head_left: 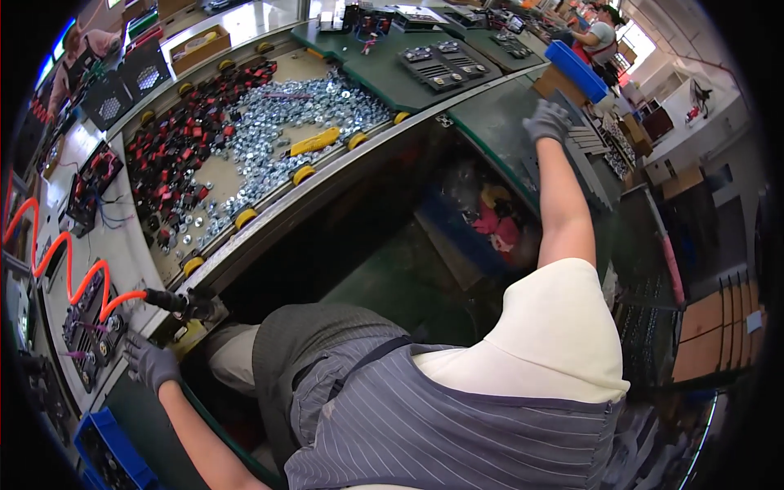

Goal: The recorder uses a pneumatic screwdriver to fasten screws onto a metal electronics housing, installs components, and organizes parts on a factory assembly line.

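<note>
My left hand [150,362], in a grey glove, is at the near left with its fingers stretched out. It rests by the edge of a black panel [96,347] fitted with dark round parts and purple pieces. My right arm reaches far out to the right, where my gloved right hand [547,122] hovers over or touches the green bench top, fingers apart. Beside it lie flat grey metal strips [586,140]; I cannot tell whether the hand touches them. Neither hand visibly holds anything.
A tray holds silvery nuts [318,106], black-and-red parts [175,135] and a yellow scoop [315,142]. An orange coiled hose [69,269] runs to a black air tool [175,302]. Blue bins [110,449] stand near left and far right. Co-workers are in the background.
</note>
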`<state>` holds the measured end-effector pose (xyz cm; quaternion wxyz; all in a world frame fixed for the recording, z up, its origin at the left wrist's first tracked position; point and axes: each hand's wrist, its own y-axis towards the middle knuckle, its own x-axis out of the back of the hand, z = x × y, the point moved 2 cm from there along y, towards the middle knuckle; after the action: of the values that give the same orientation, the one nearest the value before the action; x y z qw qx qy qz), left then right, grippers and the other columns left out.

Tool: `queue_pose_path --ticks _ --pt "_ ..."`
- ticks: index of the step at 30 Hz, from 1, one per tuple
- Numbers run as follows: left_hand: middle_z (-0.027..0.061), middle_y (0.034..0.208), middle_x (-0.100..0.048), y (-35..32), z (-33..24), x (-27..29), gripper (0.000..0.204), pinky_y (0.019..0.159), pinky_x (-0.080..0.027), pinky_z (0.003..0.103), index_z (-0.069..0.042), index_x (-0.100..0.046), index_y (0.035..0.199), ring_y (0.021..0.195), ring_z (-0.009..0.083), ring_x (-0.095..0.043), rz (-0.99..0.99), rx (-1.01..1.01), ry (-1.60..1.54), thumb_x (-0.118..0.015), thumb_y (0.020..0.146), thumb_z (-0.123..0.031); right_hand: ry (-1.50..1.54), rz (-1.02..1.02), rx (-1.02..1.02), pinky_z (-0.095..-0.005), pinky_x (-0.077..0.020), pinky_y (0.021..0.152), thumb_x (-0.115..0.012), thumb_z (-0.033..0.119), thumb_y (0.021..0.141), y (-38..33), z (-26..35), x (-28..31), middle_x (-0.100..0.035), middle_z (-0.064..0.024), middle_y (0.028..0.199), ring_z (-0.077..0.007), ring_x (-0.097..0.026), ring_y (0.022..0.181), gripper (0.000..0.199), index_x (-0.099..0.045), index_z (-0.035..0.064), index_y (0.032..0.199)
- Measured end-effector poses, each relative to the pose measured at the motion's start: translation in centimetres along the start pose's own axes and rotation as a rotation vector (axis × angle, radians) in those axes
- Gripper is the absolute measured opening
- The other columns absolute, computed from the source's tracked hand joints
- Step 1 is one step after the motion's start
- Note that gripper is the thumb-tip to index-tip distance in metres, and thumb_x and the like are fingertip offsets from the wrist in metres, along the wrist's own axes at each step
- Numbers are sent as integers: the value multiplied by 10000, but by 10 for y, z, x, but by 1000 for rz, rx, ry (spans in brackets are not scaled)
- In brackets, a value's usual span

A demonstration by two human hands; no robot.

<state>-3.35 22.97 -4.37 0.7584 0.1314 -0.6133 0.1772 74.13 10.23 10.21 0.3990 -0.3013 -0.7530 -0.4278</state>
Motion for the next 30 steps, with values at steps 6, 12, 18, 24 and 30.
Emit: queue_pose_path --ticks 6,12,18,24,30 --pt "81 1499 -216 1 1 -2 849 1063 -215 540 -167 -170 1449 1373 312 -218 -9 18 14 -621 731 -132 26 235 -148 -464 -256 1059 -683 457 711 3 -54 -35 -335 -113 1427 -294 -296 1316 825 -310 171 1389" --pt "63 1505 -204 -8 -1 4 842 1071 -199 540 -167 -165 1447 1380 299 -201 32 26 12 -608 733 -114 -60 82 -76 -423 -323 1011 -451 534 848 15 -43 -42 -582 -134 1196 -291 -499 1155 531 -623 99 1098" --pt "66 1508 -195 -13 -9 8 830 1068 -201 546 -167 -180 1444 1382 298 -198 30 50 -5 -599 730 -108 4 95 -61 -447 -470 802 -453 533 858 -3 -22 -6 -673 -147 902 -313 -620 934 520 -704 78 862" --pt "75 1508 -189 -12 1 6 831 1060 -207 564 -166 -193 1443 1379 310 -200 27 12 -50 -600 720 -112 621 -145 -229 -427 -503 717 -639 388 775 -16 -15 -7 -661 -202 874 -332 -643 852 386 -671 9 838" --pt "91 1510 -177 -14 -5 23 868 1062 -194 567 -153 -174 1449 1379 323 -189 22 -15 -71 -617 703 -171 1415 695 -260 -363 -509 659 -622 229 749 -10 7 -82 -619 -104 774 -223 -600 679 246 -634 18 876"
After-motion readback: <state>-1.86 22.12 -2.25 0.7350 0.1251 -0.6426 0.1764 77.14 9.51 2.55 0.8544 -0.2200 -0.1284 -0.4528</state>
